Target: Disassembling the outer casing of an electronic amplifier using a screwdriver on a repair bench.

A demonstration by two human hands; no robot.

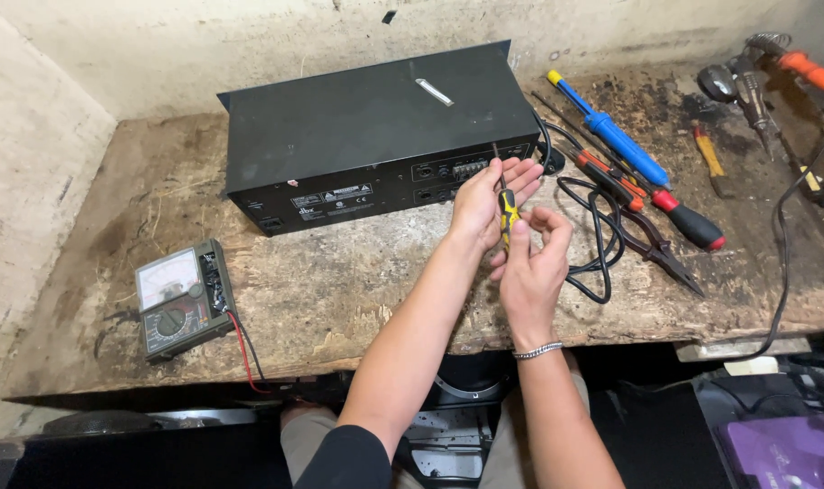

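The right hand (531, 258) pinches a small screwdriver (505, 201) with a yellow and black handle, fingers closed around the handle. The left hand (489, 195) is closed loosely on the thin metal shaft higher up, steadying it. The tip points up at the back panel of the black metal box (358, 122), close to the row of little sockets and screws.

To do this well, the tip should sit straight in the screw and not slip, with the left fingers keeping it from wobbling.

Both arms reach up from below, side by side, wrists bent toward the box. A silver bracelet (537, 350) sits on the right wrist.

Just beside the hands lie a looped black cable (593, 263), pliers (652, 244) and a blue tool (611, 131). A meter (178, 299) rests well apart, to the left on the worn wooden bench (340, 290).
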